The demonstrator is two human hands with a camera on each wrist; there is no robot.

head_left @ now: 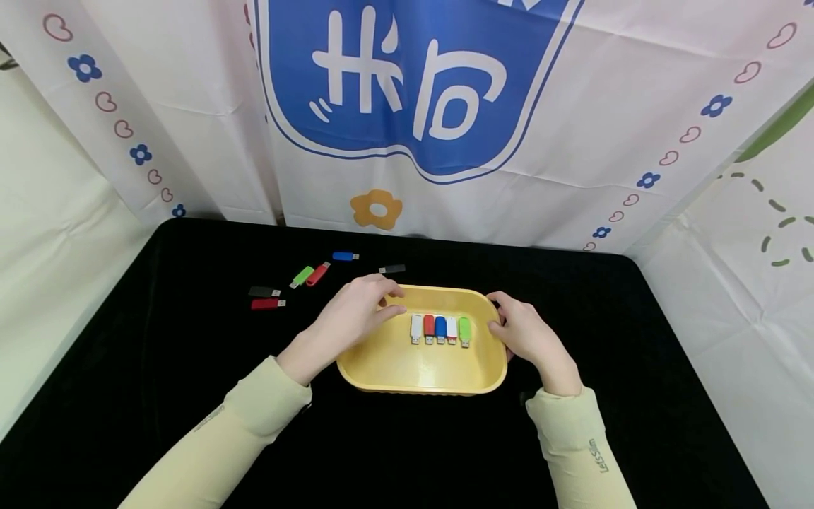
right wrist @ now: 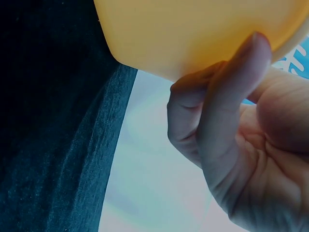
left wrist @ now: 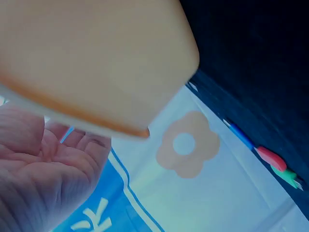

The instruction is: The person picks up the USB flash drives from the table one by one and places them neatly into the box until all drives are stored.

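A yellow plastic basin (head_left: 420,373) stands on the black cloth. Inside it, a white USB stick (head_left: 416,326), a red one (head_left: 429,326), a blue one (head_left: 441,326), a white-and-red one (head_left: 451,327) and a green one (head_left: 465,329) lie in a row, plugs toward the person. My right hand (head_left: 524,332) grips the basin's right rim, thumb on the inner side; its fingers press the outer wall in the right wrist view. Over the left rim reaches my left hand (head_left: 352,314), thumb and fingers parted with nothing between them; in the left wrist view the rim partly hides its fingers.
Left of and behind the basin lie more USB sticks: a blue one (head_left: 343,256), a red one (head_left: 319,274), a green one (head_left: 302,276), a dark one (head_left: 393,268), a black one (head_left: 261,291) and another red one (head_left: 266,304). A printed white curtain (head_left: 216,141) hangs behind the table.
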